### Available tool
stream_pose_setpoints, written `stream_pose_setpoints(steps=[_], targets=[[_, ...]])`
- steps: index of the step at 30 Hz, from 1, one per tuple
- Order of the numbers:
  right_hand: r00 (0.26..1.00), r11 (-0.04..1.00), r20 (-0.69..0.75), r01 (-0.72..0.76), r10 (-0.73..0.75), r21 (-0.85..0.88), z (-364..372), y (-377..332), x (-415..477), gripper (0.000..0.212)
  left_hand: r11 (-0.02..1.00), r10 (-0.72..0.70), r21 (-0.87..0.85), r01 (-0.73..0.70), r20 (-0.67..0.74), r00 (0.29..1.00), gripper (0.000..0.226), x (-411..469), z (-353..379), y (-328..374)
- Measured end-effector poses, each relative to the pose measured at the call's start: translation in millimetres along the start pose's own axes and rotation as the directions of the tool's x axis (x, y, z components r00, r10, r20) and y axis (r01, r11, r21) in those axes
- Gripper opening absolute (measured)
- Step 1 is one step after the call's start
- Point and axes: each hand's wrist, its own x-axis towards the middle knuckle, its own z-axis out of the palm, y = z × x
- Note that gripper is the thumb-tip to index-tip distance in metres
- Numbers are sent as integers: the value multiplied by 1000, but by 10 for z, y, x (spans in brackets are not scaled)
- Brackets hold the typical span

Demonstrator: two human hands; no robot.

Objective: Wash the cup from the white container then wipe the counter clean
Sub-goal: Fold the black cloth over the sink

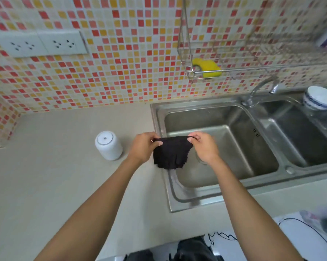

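A black cloth (168,154) hangs between my two hands over the left rim of the sink (160,117). My left hand (143,146) pinches its upper left corner and my right hand (205,146) pinches its upper right corner. A white cup (108,145) stands upside down on the beige counter (55,176), a little left of my left hand. Behind my right hand, in the left basin, a clear round object is partly hidden.
A double steel sink with a tap (260,89) fills the right. A wire rack (215,70) on the tiled wall holds a yellow sponge (209,69). Blue-and-white bowls (319,98) sit at the far right. Wall sockets (40,44) are at upper left.
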Motion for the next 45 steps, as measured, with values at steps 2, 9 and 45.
stream_pose_setpoints(steps=[2,9,45], targets=[[999,1000,-30,16,-15,17,-258,35,101,13,1000,5,14,-5,-18,1000,15,106,53,278],[963,980,-181,199,-198,-13,-1508,27,517,15,992,126,15,-125,-88,988,17,604,120,1437],[876,824,318,460,-362,-330,-2688,-180,2581,47,807,65,585,-80,48,997,77,2711,403,2704]])
